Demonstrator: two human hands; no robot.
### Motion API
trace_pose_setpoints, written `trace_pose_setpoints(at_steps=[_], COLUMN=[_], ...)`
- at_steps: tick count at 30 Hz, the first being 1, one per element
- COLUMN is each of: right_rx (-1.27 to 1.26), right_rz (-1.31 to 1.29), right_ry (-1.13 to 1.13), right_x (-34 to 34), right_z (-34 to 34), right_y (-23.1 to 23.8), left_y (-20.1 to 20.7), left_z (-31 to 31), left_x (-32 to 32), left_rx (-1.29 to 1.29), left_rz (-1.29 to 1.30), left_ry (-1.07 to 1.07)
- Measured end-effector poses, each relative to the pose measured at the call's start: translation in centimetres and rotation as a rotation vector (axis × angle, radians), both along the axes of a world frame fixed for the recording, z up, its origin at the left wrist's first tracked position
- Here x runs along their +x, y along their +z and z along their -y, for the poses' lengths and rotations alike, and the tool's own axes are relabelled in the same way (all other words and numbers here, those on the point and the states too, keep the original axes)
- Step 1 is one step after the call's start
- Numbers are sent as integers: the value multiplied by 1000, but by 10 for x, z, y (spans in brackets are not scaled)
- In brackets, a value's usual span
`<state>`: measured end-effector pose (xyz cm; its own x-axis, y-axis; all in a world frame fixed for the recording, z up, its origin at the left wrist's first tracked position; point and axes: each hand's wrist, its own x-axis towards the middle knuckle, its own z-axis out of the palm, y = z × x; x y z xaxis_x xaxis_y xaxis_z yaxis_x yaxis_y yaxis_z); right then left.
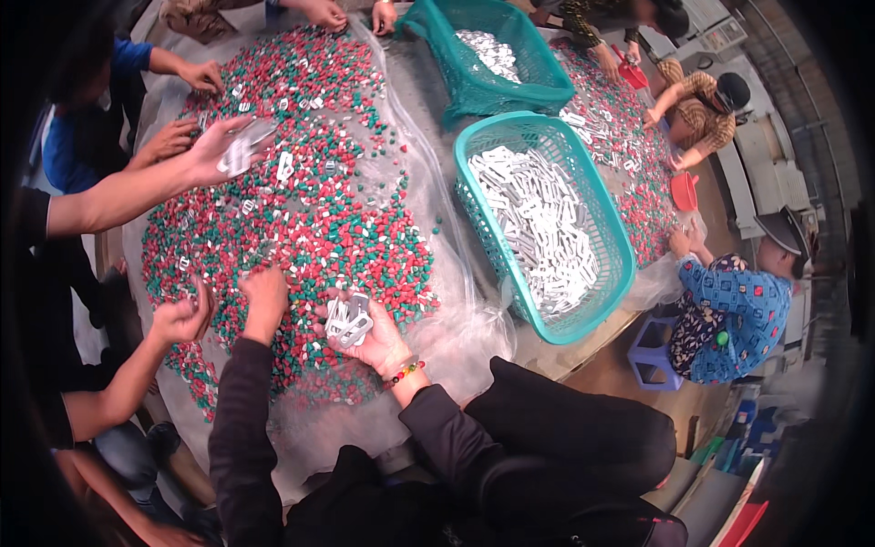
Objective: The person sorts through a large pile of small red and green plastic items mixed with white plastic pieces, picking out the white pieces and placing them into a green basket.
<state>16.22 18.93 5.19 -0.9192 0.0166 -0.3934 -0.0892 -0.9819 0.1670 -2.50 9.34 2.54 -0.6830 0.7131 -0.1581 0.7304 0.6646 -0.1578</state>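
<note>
My right hand (386, 345), with a beaded bracelet at its wrist, is turned up and curled around several silvery-white slotted metal pieces (348, 323). They look like small flat buckles or links. To its left my left hand (264, 290) reaches down to a wide spread of small red, green and white chips (383, 239). Its fingers are curled; what they hold, if anything, is hidden. More slotted pieces lie scattered among the chips, one of them a white piece (284, 168) farther off.
A teal basket (467, 196) full of metal pieces stands right of the chips, with a second, netting-draped basket (437, 64) behind. Clear plastic sheeting (474, 314) lies beneath. Co-workers' hands (223, 155) reach in from the left and far side; others sit around another chip pile (638, 214) at right.
</note>
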Motion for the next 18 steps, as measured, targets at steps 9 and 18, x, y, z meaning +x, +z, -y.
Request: trace_pose_setpoints(at_steps=[9, 18], right_rx=[419, 1752], right_rz=[-52, 1580], right_ry=[-314, -598], right_x=[42, 193], right_z=[-124, -309], right_y=[94, 95], left_y=[68, 117], left_z=[72, 24], left_x=[32, 32], left_rx=[386, 419], left_rz=[291, 619], left_ry=[66, 75])
